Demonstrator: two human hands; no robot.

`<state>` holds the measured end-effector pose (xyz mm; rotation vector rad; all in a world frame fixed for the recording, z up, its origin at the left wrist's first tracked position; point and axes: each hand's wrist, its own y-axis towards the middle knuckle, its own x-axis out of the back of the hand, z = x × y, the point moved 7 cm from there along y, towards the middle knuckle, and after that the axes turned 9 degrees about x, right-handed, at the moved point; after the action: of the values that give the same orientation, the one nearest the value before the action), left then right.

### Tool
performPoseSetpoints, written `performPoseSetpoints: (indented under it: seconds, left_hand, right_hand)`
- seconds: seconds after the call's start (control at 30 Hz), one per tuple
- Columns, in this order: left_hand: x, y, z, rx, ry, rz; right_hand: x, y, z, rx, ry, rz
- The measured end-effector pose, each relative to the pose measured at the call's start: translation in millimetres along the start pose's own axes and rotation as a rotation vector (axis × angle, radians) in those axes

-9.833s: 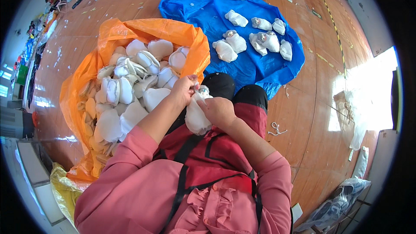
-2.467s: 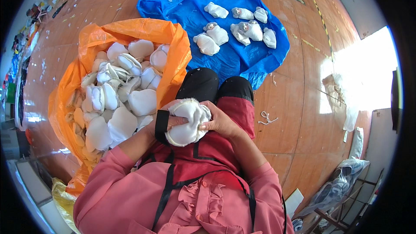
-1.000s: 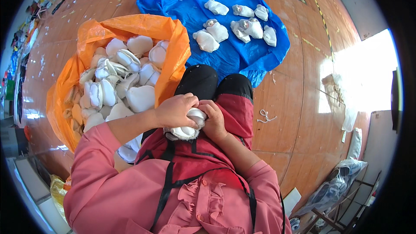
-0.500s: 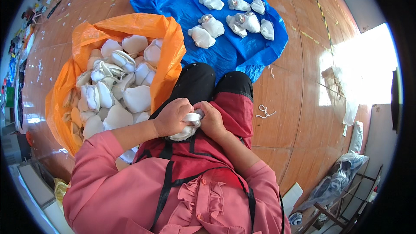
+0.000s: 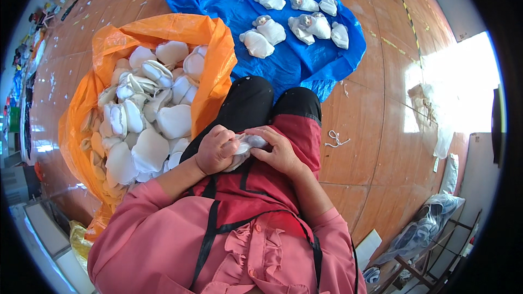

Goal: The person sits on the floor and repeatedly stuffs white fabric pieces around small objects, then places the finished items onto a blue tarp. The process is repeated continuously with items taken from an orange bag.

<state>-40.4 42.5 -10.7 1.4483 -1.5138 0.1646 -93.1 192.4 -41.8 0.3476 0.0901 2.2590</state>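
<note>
Over my lap, my left hand (image 5: 216, 151) is closed around a white padded bundle (image 5: 242, 158), with its fingers curled in a fist. My right hand (image 5: 277, 151) pinches the bundle's greyish end (image 5: 255, 140) between thumb and fingers. Much of the bundle is covered by my hands, so its full shape is hidden. To the left stands an orange sack (image 5: 219, 35), its mouth rolled open, full of loose white and cream pads (image 5: 150, 151). Beyond my knees, several similar wrapped white bundles (image 5: 257, 43) lie on a blue sheet (image 5: 229, 5).
A red and black apron (image 5: 297, 136) covers my lap. On the tiled floor to the right lies a white string (image 5: 336, 139). Farther right are a clear plastic bag (image 5: 430, 220) and a metal frame (image 5: 417, 267). Bright light falls by the right wall.
My right hand has shifted slightly right, and its fingers have spread more over the bundle's end. The grey end shows more between my hands, while the white band seen before is gone from view.
</note>
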Motion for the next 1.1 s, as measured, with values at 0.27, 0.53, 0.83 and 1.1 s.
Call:
performPoseSetpoints:
  seconds: [0.27,0.53,0.83,1.1]
  left_hand:
    - [7,-5,-9,-0.079,0.035,-0.058]
    - [4,-2,-15,-0.191,-0.027,0.016]
    - [6,5,-17,-0.128,0.057,-0.059]
    - [-8,16,2,0.047,0.027,-0.093]
  right_hand:
    - [-8,1,-10,0.037,0.146,-0.039]
    - [-5,11,-8,0.171,0.064,0.02]
    - [-17,14,-24,-0.031,0.043,-0.293]
    - [-15,3,-54,-0.206,0.513,-0.632]
